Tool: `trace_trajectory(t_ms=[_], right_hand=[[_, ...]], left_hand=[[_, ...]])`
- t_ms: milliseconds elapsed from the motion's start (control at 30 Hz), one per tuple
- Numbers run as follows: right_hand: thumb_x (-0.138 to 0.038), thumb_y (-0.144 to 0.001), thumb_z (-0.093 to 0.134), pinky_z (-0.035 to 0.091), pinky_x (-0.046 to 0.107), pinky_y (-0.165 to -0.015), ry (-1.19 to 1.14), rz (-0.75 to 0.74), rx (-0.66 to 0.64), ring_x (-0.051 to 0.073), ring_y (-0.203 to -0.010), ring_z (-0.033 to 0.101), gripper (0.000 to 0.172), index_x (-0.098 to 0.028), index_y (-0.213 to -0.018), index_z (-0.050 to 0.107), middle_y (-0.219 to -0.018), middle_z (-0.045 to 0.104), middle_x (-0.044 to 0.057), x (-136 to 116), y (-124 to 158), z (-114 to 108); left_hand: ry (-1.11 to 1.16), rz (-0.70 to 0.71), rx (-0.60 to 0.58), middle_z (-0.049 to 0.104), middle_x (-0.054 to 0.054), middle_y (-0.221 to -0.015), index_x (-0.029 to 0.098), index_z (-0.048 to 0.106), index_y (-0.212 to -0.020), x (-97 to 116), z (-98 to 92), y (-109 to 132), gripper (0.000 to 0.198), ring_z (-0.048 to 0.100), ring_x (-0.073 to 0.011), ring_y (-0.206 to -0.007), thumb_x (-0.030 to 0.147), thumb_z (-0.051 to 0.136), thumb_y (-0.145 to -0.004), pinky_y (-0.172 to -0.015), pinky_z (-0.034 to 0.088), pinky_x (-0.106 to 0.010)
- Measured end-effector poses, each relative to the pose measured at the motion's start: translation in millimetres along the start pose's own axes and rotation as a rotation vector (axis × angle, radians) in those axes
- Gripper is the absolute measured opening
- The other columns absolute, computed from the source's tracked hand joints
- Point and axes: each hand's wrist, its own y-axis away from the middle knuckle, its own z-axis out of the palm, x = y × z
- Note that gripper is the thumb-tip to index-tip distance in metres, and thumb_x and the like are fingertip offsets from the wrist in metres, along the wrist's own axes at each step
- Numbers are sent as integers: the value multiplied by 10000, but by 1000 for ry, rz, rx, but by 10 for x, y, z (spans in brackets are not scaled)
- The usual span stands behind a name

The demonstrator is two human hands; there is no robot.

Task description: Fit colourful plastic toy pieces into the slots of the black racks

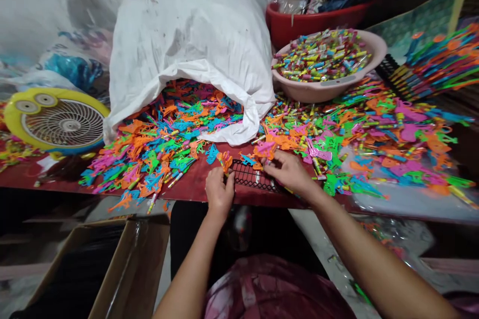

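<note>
A black plastic grid rack (251,178) lies at the table's front edge between my hands. My left hand (219,191) is closed at its left end, thumb against the rack. An orange plastic toy piece (225,160) stands up just above those fingers; whether it is in the hand or in the rack I cannot tell. My right hand (291,173) is at the rack's right end, its fingers pinched beside a pink plastic toy piece (265,149). Blue and orange pieces lie just behind the rack.
Heaped colourful toy pieces (149,144) spill from a big white sack (194,20). Behind, a pink basin (376,50) holds small candy-like tubes. A yellow fan (60,118) stands left, a filled rack (396,77) right. Below left is an open cardboard box (127,264).
</note>
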Motion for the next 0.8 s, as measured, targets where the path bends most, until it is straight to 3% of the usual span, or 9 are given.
trace_trajectory(t_ms=[100, 267, 400, 500, 633, 700, 800], right_hand=[[-275, -763, 588, 307, 241, -552, 100, -35, -48, 127, -590, 443, 133, -203, -659, 546, -617, 528, -27, 65, 17, -76], [-249, -752, 561, 255, 264, -558, 233, -40, 48, 123, -564, 383, 178, -222, -646, 421, -595, 434, -42, 205, -121, -286], [-284, -797, 548, 252, 267, -558, 175, -34, -14, 128, -571, 387, 194, -228, -676, 408, -611, 446, -43, 270, -168, -290], [-314, -856, 512, 262, 270, -570, 152, -81, -60, 134, -590, 400, 240, -224, -656, 414, -624, 454, -31, 246, -167, -246], [-312, -855, 549, 289, 270, -589, 150, -115, -10, 134, -613, 410, 308, -224, -613, 379, -636, 443, -25, 204, -166, -245], [-310, -852, 572, 296, 262, -575, 87, -78, 22, 130, -599, 418, 296, -227, -638, 384, -627, 445, -35, 185, -153, -237], [-335, -845, 603, 321, 247, -552, -83, -6, 8, 131, -587, 473, 246, -234, -713, 422, -633, 493, -45, 122, -117, -148]], left_hand=[[63, -2, -59, 656, -52, -891, 198, 647, -952, -162, -29, -69, 150, 596, -219, -897, 306, 568, -884, -848, 460, -353], [354, -101, -219, 683, -43, -936, 182, 647, -1019, -471, -156, -295, 231, 618, -194, -877, 301, 607, -825, -832, 481, -328], [497, -125, -398, 688, -36, -911, 160, 653, -982, -478, -169, -449, 237, 619, -175, -828, 301, 644, -791, -816, 486, -320], [527, -109, -443, 694, -52, -949, 153, 656, -977, -394, -105, -513, 238, 628, -182, -868, 301, 648, -790, -850, 490, -336], [531, -56, -414, 682, -73, -1091, 165, 632, -1124, -353, -86, -523, 352, 627, -198, -986, 290, 664, -796, -921, 481, -358], [418, 16, -317, 661, -80, -1137, 178, 626, -1153, -378, -141, -494, 384, 609, -210, -1025, 301, 693, -795, -936, 473, -370], [171, 104, -206, 665, -67, -1045, 198, 659, -1074, -428, -243, -430, 340, 593, -220, -979, 347, 741, -779, -889, 473, -377]])
